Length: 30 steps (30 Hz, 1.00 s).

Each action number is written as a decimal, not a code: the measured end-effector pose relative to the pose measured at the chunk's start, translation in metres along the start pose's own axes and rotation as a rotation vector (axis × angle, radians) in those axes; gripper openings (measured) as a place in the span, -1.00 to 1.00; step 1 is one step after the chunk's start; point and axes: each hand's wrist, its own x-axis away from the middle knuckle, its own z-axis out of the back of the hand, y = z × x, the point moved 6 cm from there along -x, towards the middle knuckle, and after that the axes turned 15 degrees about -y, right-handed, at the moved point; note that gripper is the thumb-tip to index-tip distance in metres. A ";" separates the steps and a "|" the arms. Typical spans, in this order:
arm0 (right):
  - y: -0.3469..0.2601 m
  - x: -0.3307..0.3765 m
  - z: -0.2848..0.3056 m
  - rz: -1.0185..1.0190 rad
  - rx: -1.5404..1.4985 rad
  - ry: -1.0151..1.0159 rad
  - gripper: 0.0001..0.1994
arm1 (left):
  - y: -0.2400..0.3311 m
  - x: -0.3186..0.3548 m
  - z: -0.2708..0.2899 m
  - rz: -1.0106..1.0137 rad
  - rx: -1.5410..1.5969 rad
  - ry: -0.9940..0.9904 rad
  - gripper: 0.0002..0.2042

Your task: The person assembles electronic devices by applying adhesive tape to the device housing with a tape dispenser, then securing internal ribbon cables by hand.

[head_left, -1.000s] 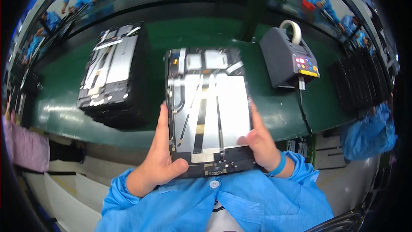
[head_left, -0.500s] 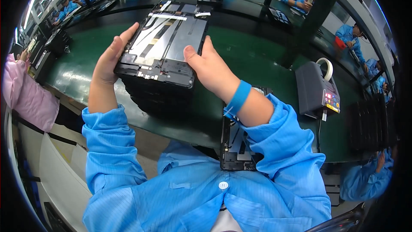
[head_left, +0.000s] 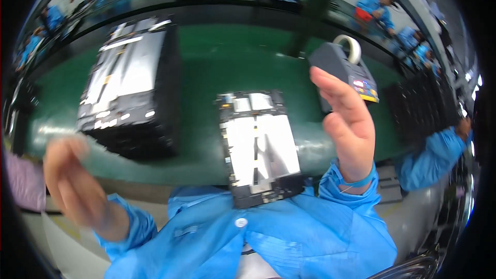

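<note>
Holding right hand point(head_left: 354, 134) open near dispenser point(head_left: 327, 63), left hand point(head_left: 77, 188) near stack point(head_left: 135, 75); can't tell left's grip through blur. Have tablet point(head_left: 276, 150) between, at bench point(head_left: 204, 67) edge.

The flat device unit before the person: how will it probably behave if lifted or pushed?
The flat device unit has straight edges, so it is probably stiff. Its uncovered silver plates and strips suggest a fragile face. Its near end appears to overhang the green table, so pushing it bodyward might tip it.
</note>
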 end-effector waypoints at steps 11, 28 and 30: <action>0.118 0.140 0.146 -0.492 0.091 0.789 -0.68 | -0.044 0.044 -0.221 0.887 0.007 -0.751 -0.22; 0.067 0.086 -0.012 -0.274 0.034 -0.138 -0.72 | -0.004 -0.001 -0.258 0.522 0.248 -0.697 -0.63; 0.051 0.076 -0.032 -0.208 0.142 -0.305 -0.71 | -0.011 0.003 -0.264 0.603 0.347 -0.650 -0.69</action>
